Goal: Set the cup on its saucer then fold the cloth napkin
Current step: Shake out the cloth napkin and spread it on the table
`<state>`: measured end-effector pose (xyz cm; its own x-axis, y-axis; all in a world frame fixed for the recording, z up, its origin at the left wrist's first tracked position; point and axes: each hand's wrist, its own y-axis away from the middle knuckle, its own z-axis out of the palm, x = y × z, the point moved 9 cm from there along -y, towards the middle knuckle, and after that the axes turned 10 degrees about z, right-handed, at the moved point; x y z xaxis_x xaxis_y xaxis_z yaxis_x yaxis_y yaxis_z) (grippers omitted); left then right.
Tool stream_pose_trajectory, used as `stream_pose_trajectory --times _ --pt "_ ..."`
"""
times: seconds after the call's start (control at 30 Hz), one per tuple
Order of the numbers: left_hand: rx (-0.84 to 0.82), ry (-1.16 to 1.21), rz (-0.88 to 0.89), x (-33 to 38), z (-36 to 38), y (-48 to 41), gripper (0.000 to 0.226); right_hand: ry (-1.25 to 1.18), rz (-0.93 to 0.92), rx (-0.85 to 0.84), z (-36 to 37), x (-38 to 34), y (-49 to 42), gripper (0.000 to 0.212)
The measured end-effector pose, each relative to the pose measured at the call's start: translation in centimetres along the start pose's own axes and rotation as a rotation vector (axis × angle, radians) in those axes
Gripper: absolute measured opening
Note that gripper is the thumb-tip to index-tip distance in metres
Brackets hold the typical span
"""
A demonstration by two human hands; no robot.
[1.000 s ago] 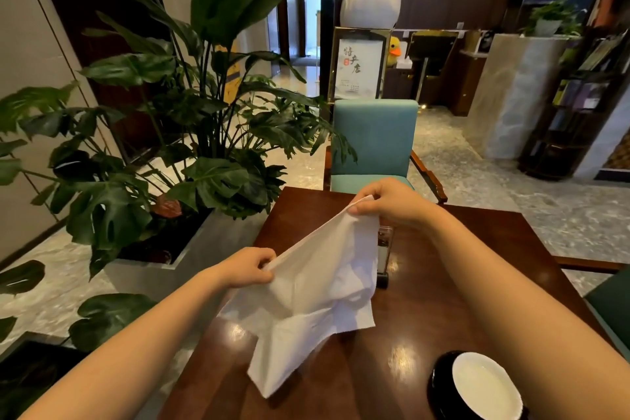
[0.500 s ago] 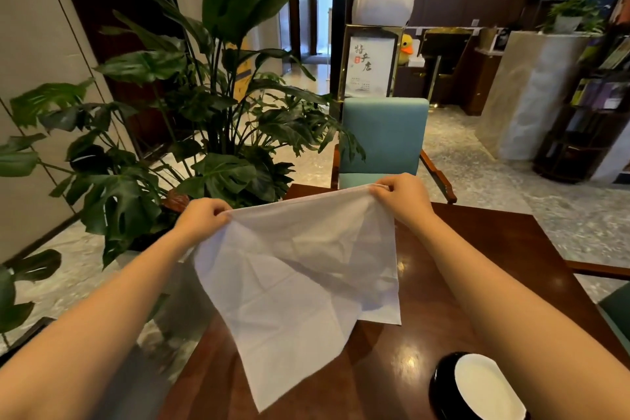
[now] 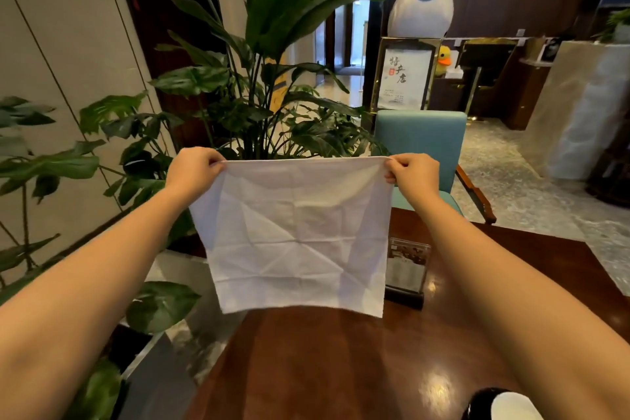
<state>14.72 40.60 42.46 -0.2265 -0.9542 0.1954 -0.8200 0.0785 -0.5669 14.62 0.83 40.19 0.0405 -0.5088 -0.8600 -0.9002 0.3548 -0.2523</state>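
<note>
Fingers (image 3: 213,161) of left hand (image 3: 192,170), right hand (image 3: 414,173) on creased square napkin (image 3: 296,235)

Dark wooden table (image 3: 341,368): near field. Clear card stand (image 3: 407,266): upright on the table, right of centre. Teal chair (image 3: 421,136): far edge. Leafy plant (image 3: 272,44): left. Framed sign (image 3: 404,75), yellow duck (image 3: 443,60): beyond the chair.

A café or hotel lounge is indicated. A polished wooden table (image 3: 341,368) is seen at 6 o'clock, a teal armchair (image 3: 421,136) and framed standing sign (image 3: 404,75) at 1 o'clock, potted plants (image 3: 272,78) at 11 o'clock, and a marble counter (image 3: 586,106) at 2 o'clock.
</note>
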Motion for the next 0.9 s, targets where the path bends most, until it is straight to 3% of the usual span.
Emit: stream_pose_trajectory --times 0.17,0.33,0.5,0.63,0.8,0.9 --pt "0.03 0.044 0.011 -0.2 -1.4 3.8 0.019 -0.099 -0.028 -0.028 -0.6 2.0 1.7 0.02" --pt "-0.137 0.07 0.201 -0.2 2.5 12.0 0.012 0.049 -0.12 -0.145 -1.1 7.0 7.1 0.017" --pt "-0.387 0.03 0.336 0.8 9.7 21.9 0.04 0.31 -0.095 -0.269 0.0 15.3 12.2 0.016" --pt "-0.646 0.086 0.224 1.5 15.2 29.1 0.023 0.442 -0.029 -0.489 1.6 21.3 16.2 0.027" --pt "-0.946 0.19 0.165 2.9 19.9 37.2 0.054 0.765 -0.064 -0.914 3.9 26.7 22.1 0.031" --pt "-1.028 0.229 0.097 3.1 21.1 40.5 0.041 0.854 -0.074 -1.005 4.6 28.8 24.7 0.026"
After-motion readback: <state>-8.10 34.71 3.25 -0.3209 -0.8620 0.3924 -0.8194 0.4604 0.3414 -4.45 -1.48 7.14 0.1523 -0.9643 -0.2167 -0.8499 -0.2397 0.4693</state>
